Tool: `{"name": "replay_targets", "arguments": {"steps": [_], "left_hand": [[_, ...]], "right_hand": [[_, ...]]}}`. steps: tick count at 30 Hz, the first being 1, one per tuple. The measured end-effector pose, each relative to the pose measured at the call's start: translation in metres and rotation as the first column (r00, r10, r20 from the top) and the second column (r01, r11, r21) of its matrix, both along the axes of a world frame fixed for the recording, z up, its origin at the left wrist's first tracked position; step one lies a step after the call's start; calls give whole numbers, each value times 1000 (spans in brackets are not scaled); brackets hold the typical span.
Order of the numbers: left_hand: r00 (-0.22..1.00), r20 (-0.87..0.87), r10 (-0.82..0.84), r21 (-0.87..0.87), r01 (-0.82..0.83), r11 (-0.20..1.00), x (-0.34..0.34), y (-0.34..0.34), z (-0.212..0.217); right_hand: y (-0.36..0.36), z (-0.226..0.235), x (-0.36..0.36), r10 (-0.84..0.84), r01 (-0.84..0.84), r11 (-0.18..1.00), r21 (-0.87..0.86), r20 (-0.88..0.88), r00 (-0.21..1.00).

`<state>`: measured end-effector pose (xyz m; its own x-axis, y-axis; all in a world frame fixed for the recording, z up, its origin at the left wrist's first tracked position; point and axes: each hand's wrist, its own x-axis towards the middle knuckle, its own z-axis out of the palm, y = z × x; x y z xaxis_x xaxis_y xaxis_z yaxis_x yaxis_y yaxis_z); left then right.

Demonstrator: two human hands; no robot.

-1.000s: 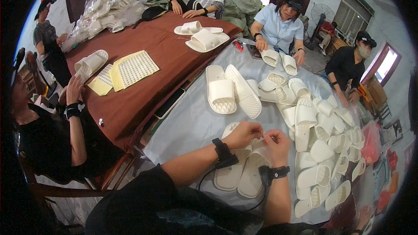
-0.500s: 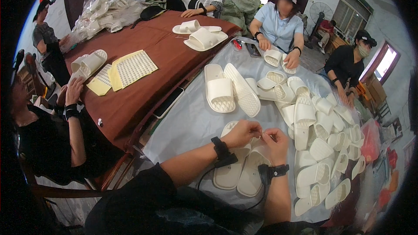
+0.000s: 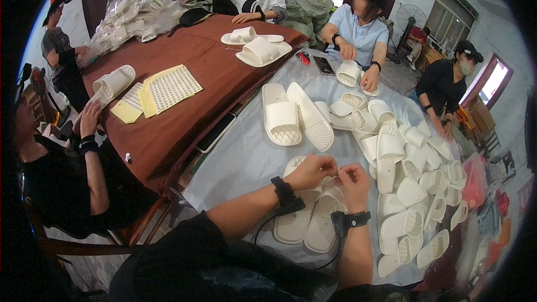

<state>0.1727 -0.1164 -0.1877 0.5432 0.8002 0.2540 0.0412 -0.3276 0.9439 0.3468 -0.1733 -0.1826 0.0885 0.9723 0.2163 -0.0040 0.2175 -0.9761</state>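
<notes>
My left hand [image 3: 314, 170] and my right hand [image 3: 353, 183] meet fingertip to fingertip above a pair of white slide slippers. Both are closed in a pinch, and whatever sits between the fingers is too small to make out. Under my wrists, the left slipper [image 3: 292, 228] and the right slipper [image 3: 321, 234] lie side by side, soles down, with heels toward me. My hands and wrist straps partly cover their uppers. Just beyond lie another upright slipper [image 3: 281, 121] and a slipper turned sole up [image 3: 311, 118].
A heap of white slippers [image 3: 413, 161] fills the right side of the grey plastic-covered table [image 3: 224, 174]. Left, a brown-covered table [image 3: 184, 151] holds yellow sticker sheets [image 3: 170, 90], more slippers and a bagged pile [image 3: 137, 15]. Several co-workers sit or stand around.
My hands stay almost in place, still pinched together. Across the table, the person in light blue shifts both hands at the slippers. At the left, a co-worker's hands move slightly beside a slipper.
</notes>
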Motion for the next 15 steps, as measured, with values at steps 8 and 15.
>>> {"name": "replay_targets", "arguments": {"steps": [8,15], "left_hand": [[1000,20,-17,-6,17,1000,-1,-2,1],[998,57,-6,-54,9,999,-1,-5,6]], "right_hand": [[-1,2,0,-32,32,999,11,-48,998],[-2,2,-1,-70,71,997,14,-23,997]]}}
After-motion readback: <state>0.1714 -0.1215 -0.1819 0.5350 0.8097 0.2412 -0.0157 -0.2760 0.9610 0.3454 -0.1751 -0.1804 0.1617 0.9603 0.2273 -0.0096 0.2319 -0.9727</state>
